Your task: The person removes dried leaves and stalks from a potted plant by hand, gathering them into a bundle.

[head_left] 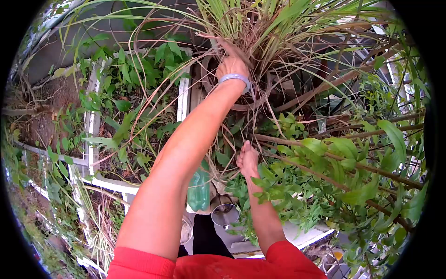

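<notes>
So there are 2 bare hands in this shot, both up in the greenery, with red sleeves (141, 262) at the bottom. The main thing here is a big clump of long grass (241, 28) at the top middle — green blades up high, lots of dry brownish stuff lower down, with long blades arching out to either side.

The left hand (227, 66) is up at the base of that clump, arm stretched way out, pale bangle (236, 78) around the wrist. A broad dry leaf (236, 52) crosses in front of it, so I can't tell how far open the fingers are or what they've got hold of.

The right hand (247, 160) is lower, below the clump, fingers curled in to a fist. Thin dry strands hang right by it, but I can't say for sure whether any are pinched in there.

Around them: a white-edged planter (183, 100) full of leafy plants (162, 58) to the left, and leafy branches (346, 172) poking in from the right. Under the arms there's a green see-through bottle (199, 193), partly hidden by the left arm, and just beside it a metal cup (225, 215), its mouth showing — something dark inside, too murky to make out.
</notes>
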A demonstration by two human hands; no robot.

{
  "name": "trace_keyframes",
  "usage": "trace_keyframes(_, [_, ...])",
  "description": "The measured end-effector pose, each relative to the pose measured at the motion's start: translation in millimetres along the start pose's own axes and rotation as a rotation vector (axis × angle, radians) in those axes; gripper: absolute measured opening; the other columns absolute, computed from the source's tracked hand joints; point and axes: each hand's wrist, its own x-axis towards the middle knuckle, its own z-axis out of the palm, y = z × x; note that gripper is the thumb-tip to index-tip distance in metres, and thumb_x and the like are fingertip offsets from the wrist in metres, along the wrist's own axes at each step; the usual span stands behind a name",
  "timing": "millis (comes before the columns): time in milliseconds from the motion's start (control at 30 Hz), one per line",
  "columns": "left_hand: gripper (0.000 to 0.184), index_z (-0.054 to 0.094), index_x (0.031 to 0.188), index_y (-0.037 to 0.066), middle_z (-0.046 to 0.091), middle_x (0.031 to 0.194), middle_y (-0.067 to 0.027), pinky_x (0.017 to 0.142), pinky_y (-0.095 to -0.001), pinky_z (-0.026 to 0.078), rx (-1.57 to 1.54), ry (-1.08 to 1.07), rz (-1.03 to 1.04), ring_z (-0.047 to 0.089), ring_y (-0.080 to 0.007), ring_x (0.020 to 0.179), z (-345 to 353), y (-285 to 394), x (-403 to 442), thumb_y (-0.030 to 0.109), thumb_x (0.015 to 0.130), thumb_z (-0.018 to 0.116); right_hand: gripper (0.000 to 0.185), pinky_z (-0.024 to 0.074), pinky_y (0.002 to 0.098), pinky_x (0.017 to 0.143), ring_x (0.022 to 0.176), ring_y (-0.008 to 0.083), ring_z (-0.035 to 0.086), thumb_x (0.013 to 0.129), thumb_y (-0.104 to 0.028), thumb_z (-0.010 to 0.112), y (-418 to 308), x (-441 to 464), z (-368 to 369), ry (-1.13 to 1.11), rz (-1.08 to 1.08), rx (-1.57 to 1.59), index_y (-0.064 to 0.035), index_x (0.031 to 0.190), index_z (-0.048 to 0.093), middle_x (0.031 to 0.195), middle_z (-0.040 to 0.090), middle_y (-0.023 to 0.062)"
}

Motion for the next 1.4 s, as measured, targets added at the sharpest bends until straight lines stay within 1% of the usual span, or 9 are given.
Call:
trace_keyframes(200, [0.076, 0.043, 0.110, -0.008, 0.059, 0.092, -0.0236, 0.082, -0.0395, 0.043, -0.009, -0.087, 0.145, 0.055, -0.0384, 0.092, -40, -14, -22, 0.039, 0.060, 0.074, 0.037, 0.0173, 0.0242, 0.030, 0.033, 0.0093, 0.024, 0.088, -0.040, 0.040, 78, -80, -71, 0.232, 0.227, -0.190, -0.0109, 0.065, 0.037, 0.046, 0.029, -0.0020])
trace_keyframes(367, [0.043, 0.049, 0.107, -0.002, 0.058, 0.086, -0.0237, 0.074, -0.0412, 0.044, -0.330, -0.114, 0.224, 0.056, -0.0382, 0.084, -89, -59, -81, 0.026, 0.076, 0.060, 0.041, 0.0241, 0.0282, 0.034, 0.036, 0.0122, 0.030, 0.088, -0.041, 0.040, 77, -101, -101, 0.222, 0.203, -0.588, -0.0083, 0.062, 0.039, 0.046, 0.033, 0.0012])
trace_keyframes(467, [0.033, 0.057, 0.096, -0.001, 0.059, 0.081, -0.0236, 0.071, -0.0401, 0.044, -0.517, 0.115, 0.142, 0.057, -0.0372, 0.078, -101, -92, -151, 0.028, 0.081, 0.053, 0.045, 0.0310, 0.0317, 0.045, 0.046, 0.0159, 0.036, 0.089, -0.042, 0.035, 50, -116, -62, 0.171, -0.318, -1.141, -0.0044, 0.065, 0.042, 0.051, 0.036, 0.0046])
trace_keyframes(600, [0.042, 0.059, 0.096, 0.001, 0.061, 0.087, -0.0212, 0.073, -0.0367, 0.044, -0.609, -0.318, -0.195, 0.059, -0.0337, 0.082, -103, -133, -235, 0.039, 0.080, 0.054, 0.043, 0.0350, 0.0381, 0.055, 0.054, 0.0276, 0.042, 0.091, -0.034, 0.032, 13, -179, 39, 0.004, -0.668, -0.843, 0.0014, 0.068, 0.043, 0.059, 0.044, 0.0164])
trace_keyframes(700, [0.044, 0.060, 0.101, 0.007, 0.063, 0.086, -0.0143, 0.065, -0.0325, 0.046, -0.558, -0.262, -0.118, 0.061, -0.0255, 0.073, -101, -143, -276, 0.045, 0.081, 0.052, 0.033, 0.0381, 0.0385, 0.055, 0.059, 0.0369, 0.048, 0.089, -0.025, 0.036, 21, -204, 86, -0.149, -0.779, -0.874, 0.0037, 0.079, 0.048, 0.064, 0.049, 0.0222])
trace_keyframes(833, [0.036, 0.061, 0.097, 0.009, 0.045, 0.057, 0.0041, 0.039, -0.0198, 0.019, -1.012, -0.594, -0.624, 0.029, -0.0039, 0.043, -140, -142, -285, 0.039, 0.088, 0.044, 0.030, 0.0399, 0.0384, 0.053, 0.058, 0.0331, 0.054, 0.085, -0.024, 0.044, 33, -207, 92, -0.415, -0.653, -0.859, 0.0038, 0.081, 0.054, 0.061, 0.052, 0.0202])
trace_keyframes(1000, [0.035, 0.059, 0.079, 0.007, 0.060, 0.069, -0.0029, 0.050, -0.0204, 0.037, -1.166, -0.194, -0.359, 0.044, -0.0066, 0.052, -106, -180, -270, 0.034, 0.090, 0.041, 0.022, 0.0440, 0.0328, 0.067, 0.074, 0.0257, 0.057, 0.079, -0.020, 0.055, -19, -196, 95, -0.519, -0.854, -1.097, 0.0010, 0.083, 0.061, 0.081, 0.059, 0.0151])
trace_keyframes(1200, [0.036, 0.054, 0.069, 0.004, 0.057, 0.062, -0.0044, 0.054, -0.0246, 0.037, -1.090, -0.261, -0.328, 0.047, -0.0097, 0.054, -143, -134, -247, 0.030, 0.090, 0.041, 0.027, 0.0389, 0.0358, 0.086, 0.101, 0.0298, 0.049, 0.075, -0.007, 0.055, -135, -80, 112, 0.493, -1.434, -0.747, 0.0035, 0.100, 0.054, 0.111, 0.050, 0.0177])
trace_keyframes(1400, [0.037, 0.047, 0.070, 0.005, 0.040, 0.053, -0.0001, 0.048, -0.0240, 0.041, -1.155, -0.365, -0.210, 0.042, -0.0087, 0.047, -143, -93, -210, 0.038, 0.088, 0.044, 0.038, 0.0365, 0.0385, 0.086, 0.096, 0.0371, 0.050, 0.078, -0.028, 0.045, -161, 9, 102, 0.458, -0.646, -0.693, 0.0050, 0.093, 0.057, 0.098, 0.056, 0.0249])
